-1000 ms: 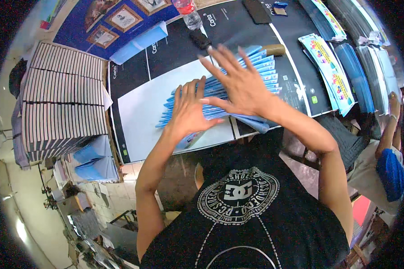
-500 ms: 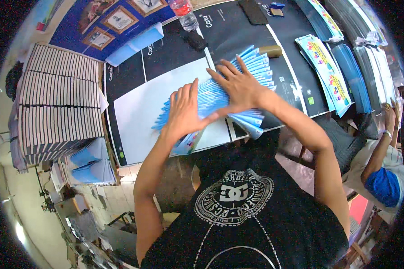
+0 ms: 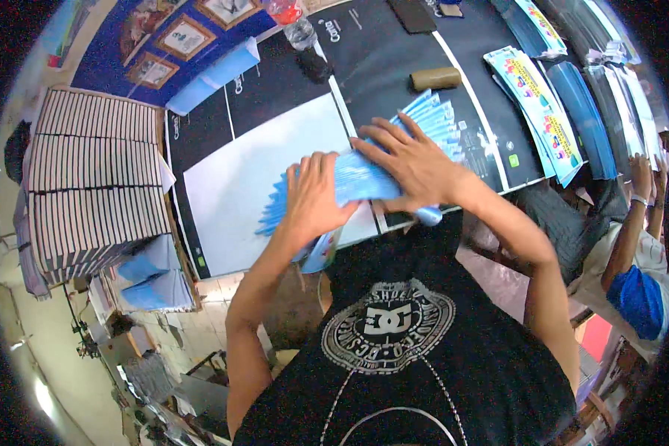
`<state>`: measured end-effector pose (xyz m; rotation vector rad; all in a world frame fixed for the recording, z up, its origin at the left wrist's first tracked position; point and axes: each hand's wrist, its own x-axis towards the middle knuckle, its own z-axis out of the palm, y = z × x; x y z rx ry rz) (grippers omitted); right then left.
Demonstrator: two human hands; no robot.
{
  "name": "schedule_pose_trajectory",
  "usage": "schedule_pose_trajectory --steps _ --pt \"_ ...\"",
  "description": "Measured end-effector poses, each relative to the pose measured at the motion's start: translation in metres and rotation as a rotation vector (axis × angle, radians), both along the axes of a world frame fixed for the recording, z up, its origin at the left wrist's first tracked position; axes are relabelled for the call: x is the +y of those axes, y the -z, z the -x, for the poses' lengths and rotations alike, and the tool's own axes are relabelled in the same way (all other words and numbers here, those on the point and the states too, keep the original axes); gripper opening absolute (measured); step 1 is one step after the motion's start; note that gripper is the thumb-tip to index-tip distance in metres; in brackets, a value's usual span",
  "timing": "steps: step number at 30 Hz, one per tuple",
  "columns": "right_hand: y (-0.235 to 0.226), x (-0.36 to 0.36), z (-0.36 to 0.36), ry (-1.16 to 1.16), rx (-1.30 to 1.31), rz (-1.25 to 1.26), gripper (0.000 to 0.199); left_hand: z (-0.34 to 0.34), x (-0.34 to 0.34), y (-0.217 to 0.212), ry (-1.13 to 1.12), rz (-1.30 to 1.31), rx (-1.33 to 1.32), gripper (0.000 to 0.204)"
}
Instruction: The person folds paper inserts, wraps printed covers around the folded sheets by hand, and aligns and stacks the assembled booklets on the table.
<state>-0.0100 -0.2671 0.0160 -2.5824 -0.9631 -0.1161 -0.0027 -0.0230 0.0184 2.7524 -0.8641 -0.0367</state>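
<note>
A fanned row of light blue folded paper sheets [image 3: 364,180] lies across the white sheet [image 3: 238,186] on the table. My left hand [image 3: 312,195] grips the left part, fingers over the far side and thumb along the near side. On the right part, my right hand [image 3: 416,165] curves its fingers over the far edge, its thumb at the near side. The thumbs are apart, with a band of sheets between them. Sheet ends spread out beyond both hands. A printed colourful piece [image 3: 321,253] pokes out below my left wrist, at the table's near edge.
Beyond my right hand lies a brown roll [image 3: 435,78]. Colourful printed strips [image 3: 534,111] and blue stacks [image 3: 578,119] line the right side. Tall stacks of bound blocks [image 3: 97,186] stand left. A plastic bottle [image 3: 299,33] stands at the back. Another person's hand [image 3: 641,172] works far right.
Both hands have closed in on the fanned sheets, and their fingers are more bent. The near right end of the fan has drawn in. The view has shifted slightly.
</note>
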Motion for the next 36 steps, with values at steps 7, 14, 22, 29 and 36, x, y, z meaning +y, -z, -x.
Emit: schedule_pose_trajectory --steps 7,14,22,29,36 --pt "0.033 -0.135 -0.012 0.531 0.17 -1.419 0.094 0.005 0.003 0.001 0.003 -0.005 0.01 0.092" --pt "0.075 -0.007 -0.01 0.206 0.445 -1.153 0.089 0.009 0.004 0.004 -0.056 -0.029 0.006 0.096" --pt "-0.03 -0.022 0.022 0.282 0.008 -0.176 0.131 0.012 0.006 0.002 -0.055 -0.044 0.009 0.106" --pt "-0.014 0.005 -0.003 -0.011 0.118 0.174 0.138 0.012 0.005 -0.006 -0.029 -0.032 -0.008 0.113" --pt "-0.018 -0.003 -0.02 -0.11 0.237 -0.033 0.066 0.009 0.004 -0.014 -0.031 0.09 0.029 0.065"
